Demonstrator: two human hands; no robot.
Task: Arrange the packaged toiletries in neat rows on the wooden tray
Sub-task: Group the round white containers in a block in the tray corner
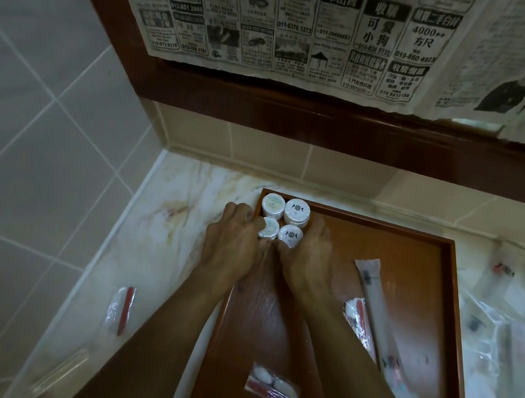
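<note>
Looking down, we see four round white soap packs (282, 222) in a tight two-by-two block in the wooden tray's (449, 299) far-left corner. The left hand (231, 245) cups the block's left side, fingers curled against the near-left pack; the right hand (308, 258) curls round the right side. A long sachet (375, 308) lies on the tray, clear packets (503, 329) on the marble counter (161, 216).

White round packs (283, 221) are seen on a red-brown tray (384, 250); the counter (177, 219) is marbled cream.
</note>
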